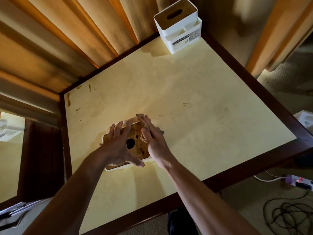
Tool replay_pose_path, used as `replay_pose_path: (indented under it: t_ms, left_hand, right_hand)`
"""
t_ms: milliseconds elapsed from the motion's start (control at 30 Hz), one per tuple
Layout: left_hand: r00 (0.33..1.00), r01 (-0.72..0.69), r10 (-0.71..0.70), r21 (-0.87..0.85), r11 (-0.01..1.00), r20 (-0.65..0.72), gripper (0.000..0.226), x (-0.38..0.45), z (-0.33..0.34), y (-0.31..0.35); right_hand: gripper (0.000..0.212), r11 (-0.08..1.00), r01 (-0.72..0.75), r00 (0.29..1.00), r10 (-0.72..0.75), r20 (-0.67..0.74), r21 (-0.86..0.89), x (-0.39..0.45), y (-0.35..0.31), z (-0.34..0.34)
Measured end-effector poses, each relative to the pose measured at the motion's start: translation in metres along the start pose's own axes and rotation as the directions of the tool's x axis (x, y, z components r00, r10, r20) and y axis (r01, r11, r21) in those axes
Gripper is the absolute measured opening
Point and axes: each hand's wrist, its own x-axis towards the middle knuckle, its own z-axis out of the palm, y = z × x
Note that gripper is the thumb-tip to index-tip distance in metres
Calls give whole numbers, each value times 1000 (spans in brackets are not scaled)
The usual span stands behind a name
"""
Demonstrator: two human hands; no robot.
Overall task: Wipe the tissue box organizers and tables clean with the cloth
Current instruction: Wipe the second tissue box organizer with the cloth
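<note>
Head view: near organizer [135,141] at lower centre of frame on table [203,107], long axis running lower left to upper right. Left hand [118,146] spread flat over its stained lid; right hand [152,138] alongside at right edge, fingers straight and together. Second organizer [179,26] top right, well apart. No cloth visible; probably still to fetch.

Stained table [194,99], two organizers [179,26] atop

Dim warm light, glare-free; motion blur on the right hand [155,141]; wide-angle bending at edges.
</note>
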Motion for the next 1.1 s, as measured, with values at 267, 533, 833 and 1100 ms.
replay_pose_path:
  t_ms: [267, 533, 833, 1100]
  left_hand:
    - [999, -19, 19, -8, 1000, -30, 163, 0, 0, -1]
    - [999, -19, 19, 18, 1000, -36, 158, -1, 1, 1]
    - [999, -32, 32, -9, 999, -18, 161, -5, -1, 3]
    - [993, -114, 114, -11, 993, -11, 165, -12, -7, -8]
  right_hand:
    - [43, 996, -30, 999, 29, 15, 82, -42, 16, 10]
    - [92, 950, -259, 964, 245, 101, 172, -37, 28, -2]
    - [42, 905, -352, 920, 382, -91, 240, 0, 1, 2]
    - [31, 799, -347, 845, 494, -206, 492, -10, -13, -15]
